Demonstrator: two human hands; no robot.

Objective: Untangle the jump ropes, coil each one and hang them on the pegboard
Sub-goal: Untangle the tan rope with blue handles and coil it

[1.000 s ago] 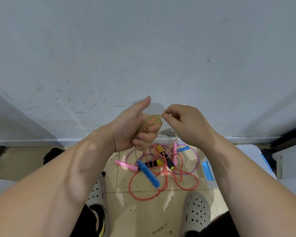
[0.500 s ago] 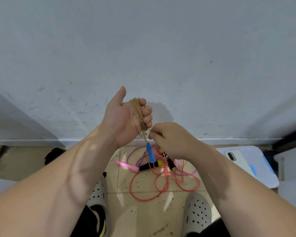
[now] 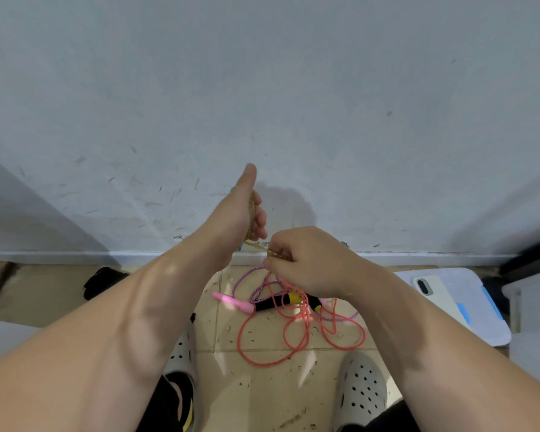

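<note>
Tiled floor (image 3: pixel 262 397), beaded yellowish rope (image 3: pixel 250 218) coiled, taut between hands

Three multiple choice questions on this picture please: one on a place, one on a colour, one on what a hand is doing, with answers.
1. The phone lies: A in a pocket; B on the white lid; C on a chair.
2. The loose rope spread widest on the floor is: A red; B green; C white.
3. The left hand: A hangs empty; B holds coiled yellowish rope; C grips a pink handle.
Answers: B, it rests on the lid at right; A, red loops cross the tiles; B, coils sit in its curled fingers.
</note>
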